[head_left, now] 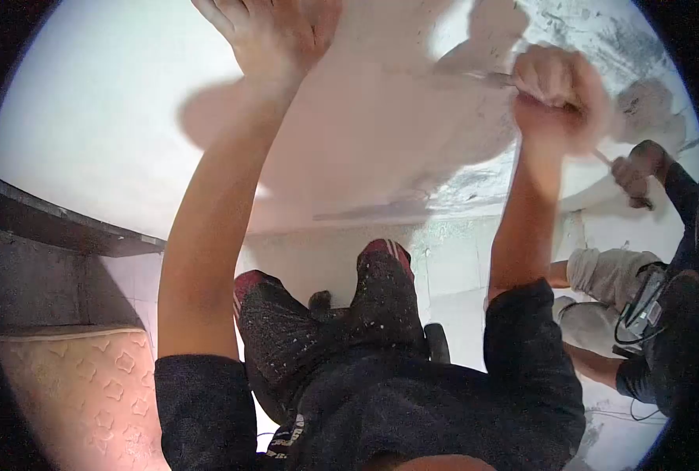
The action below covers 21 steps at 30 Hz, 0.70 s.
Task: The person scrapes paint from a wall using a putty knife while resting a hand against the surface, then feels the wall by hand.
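Observation:
At the top of the view, my left hand [286,35] is laid against the pale wall [349,141], its visible fingers stretched out and some of them cut off by the frame edge. My right hand [557,90] is closed in a fist around a scraper [497,79], whose narrow metal end points left along the wall. Motion blurs this hand slightly, and the scraper's handle is mostly hidden inside it. Around the scraper the wall surface is patchy, with white and grey worn areas [475,188].
At the right, another person's hand [636,177] grips a thin tool against the wall; that person wears a dark shirt and pale trousers [612,275]. A dark ledge [67,224] and a patterned mattress [90,392] are at left. My knees [381,271] face the wall's lower edge.

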Available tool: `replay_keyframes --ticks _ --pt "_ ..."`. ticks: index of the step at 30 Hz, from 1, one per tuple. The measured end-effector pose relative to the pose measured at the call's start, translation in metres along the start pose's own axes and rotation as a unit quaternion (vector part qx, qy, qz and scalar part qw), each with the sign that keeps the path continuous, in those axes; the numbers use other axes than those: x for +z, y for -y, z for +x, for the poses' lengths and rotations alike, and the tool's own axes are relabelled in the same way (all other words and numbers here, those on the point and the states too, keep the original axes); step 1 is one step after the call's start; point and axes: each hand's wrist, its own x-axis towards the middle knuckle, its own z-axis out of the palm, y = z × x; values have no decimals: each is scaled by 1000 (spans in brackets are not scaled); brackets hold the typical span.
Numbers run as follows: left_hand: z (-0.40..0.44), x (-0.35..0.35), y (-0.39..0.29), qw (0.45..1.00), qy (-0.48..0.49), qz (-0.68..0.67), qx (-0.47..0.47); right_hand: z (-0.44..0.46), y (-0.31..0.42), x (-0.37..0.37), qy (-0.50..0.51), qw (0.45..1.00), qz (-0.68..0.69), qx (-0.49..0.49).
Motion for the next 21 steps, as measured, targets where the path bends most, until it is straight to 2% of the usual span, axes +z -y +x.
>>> replay_keyframes --ticks 1,3,4,7,9,10,11,12,13,14,15,16,17,18,19,20,21 --pt "2 4 1 999 -23 -23 11 5 -14 -3 -29 997 -73 17" --pt "3 5 3 998 -50 -40 23 11 1 -12 -58 996 -53 38" --pt "2 5 3 998 -52 -35 25 19 5 -18 117 987 106 16" --pt "5 7 -2 998 -48 -31 21 2 11 1 -28 998 -46 -38" --pt "6 2 -5 998 -50 -33 19 5 -6 -10 -12 993 -83 86" --pt "7 3 -9 966 -82 -244 -23 10 5 -14 30 996 -78 34" --pt "8 5 -9 932 -94 -346 -45 11 16 -16 -2 994 -108 -36" --pt "9 5 -9 887 -111 -444 -63 41 19 -26 266 962 67 -1" --pt "9 5 -8 964 -88 -252 -19 21 27 -25 207 974 86 -20" --pt "7 6 -10 997 -56 -50 26 11 21 -27 165 985 45 -35" --pt "5 9 -14 997 -51 -51 24 6 -2 -26 90 989 -108 -53" --pt "6 14 -19 966 -79 -245 -20 -1 -23 -26 35 917 -386 -92" --pt "7 14 -22 936 -92 -337 -40 -8 -33 -29 34 842 -531 -88" --pt "9 14 -25 896 -109 -427 -58 -13 -30 -27 40 818 -570 -68" --pt "10 13 -25 973 -53 -223 -38 -10 -21 -26 50 874 -475 -90" --pt "11 14 -23 1000 8 -6 -25 -9 -13 -24 65 919 -374 -110" --pt "9 16 -17 1000 10 -3 -29 -9 -5 -21 73 996 -52 -28"
